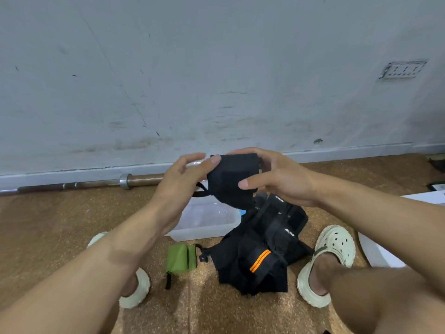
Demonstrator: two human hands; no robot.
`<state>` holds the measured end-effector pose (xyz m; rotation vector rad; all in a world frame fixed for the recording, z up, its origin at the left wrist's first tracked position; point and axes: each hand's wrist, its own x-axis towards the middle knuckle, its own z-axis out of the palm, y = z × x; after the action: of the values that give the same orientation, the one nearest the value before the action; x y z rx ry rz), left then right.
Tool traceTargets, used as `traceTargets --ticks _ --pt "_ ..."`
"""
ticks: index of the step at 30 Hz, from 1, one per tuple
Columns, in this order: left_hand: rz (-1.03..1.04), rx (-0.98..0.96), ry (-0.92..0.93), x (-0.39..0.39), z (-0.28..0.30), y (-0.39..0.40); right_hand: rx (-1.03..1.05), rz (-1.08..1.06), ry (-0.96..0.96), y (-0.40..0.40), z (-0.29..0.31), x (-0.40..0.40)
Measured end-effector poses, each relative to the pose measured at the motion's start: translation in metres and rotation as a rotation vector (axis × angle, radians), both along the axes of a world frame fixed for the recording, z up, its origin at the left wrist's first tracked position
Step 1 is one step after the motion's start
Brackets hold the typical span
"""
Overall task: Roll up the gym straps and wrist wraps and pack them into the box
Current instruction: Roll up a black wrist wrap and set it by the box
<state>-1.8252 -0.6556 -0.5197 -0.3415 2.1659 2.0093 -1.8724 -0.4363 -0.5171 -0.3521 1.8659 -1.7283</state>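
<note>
Both hands hold a black wrist wrap (231,179), rolled into a thick bundle, in the air above the floor. My left hand (185,179) presses its left side with the thumb on top. My right hand (272,174) grips its right side, thumb on the front. A thin black loop hangs from the bundle's lower left. Below it stands a clear plastic box (204,222) on the floor. A pile of black straps and wraps (260,247), one with orange stripes, lies to the right of the box. A green rolled wrap (181,259) lies in front of the box.
A barbell (96,183) lies along the base of the grey wall. My feet in pale clogs (330,259) rest either side of the pile on the cork-coloured floor. A white sheet (382,251) lies at the right.
</note>
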Motion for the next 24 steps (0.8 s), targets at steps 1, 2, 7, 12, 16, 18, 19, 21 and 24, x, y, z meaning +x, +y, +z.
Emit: traceTargets --ticks 1,2,7,12,16,18,19,21,24 --pt "-0.066 0.018 0.005 0.001 0.001 0.002 0.008 0.016 0.006 0.001 0.0 0.0" --pt "-0.113 0.04 0.009 0.003 0.0 0.004 0.017 0.023 0.008 0.003 0.0 0.0" --pt "-0.134 0.17 0.021 0.004 -0.004 0.01 0.042 -0.003 0.048 0.006 0.001 0.003" --pt "-0.096 0.249 0.086 -0.003 -0.005 0.007 -0.066 -0.067 -0.099 0.003 0.0 0.0" --pt "-0.097 0.222 0.111 -0.001 -0.008 0.006 -0.076 -0.035 -0.198 0.001 0.0 0.003" --pt "-0.109 0.211 0.108 -0.001 -0.01 0.006 -0.096 -0.055 -0.209 0.0 0.0 0.003" --pt "-0.11 0.225 0.097 -0.002 -0.01 0.005 -0.113 -0.072 -0.212 0.0 -0.001 0.002" --pt "-0.099 0.293 0.044 -0.002 -0.009 0.005 -0.14 -0.097 -0.214 0.0 -0.001 0.002" --pt "-0.09 0.387 -0.047 -0.001 -0.007 0.007 -0.155 -0.101 -0.184 0.002 -0.002 0.002"
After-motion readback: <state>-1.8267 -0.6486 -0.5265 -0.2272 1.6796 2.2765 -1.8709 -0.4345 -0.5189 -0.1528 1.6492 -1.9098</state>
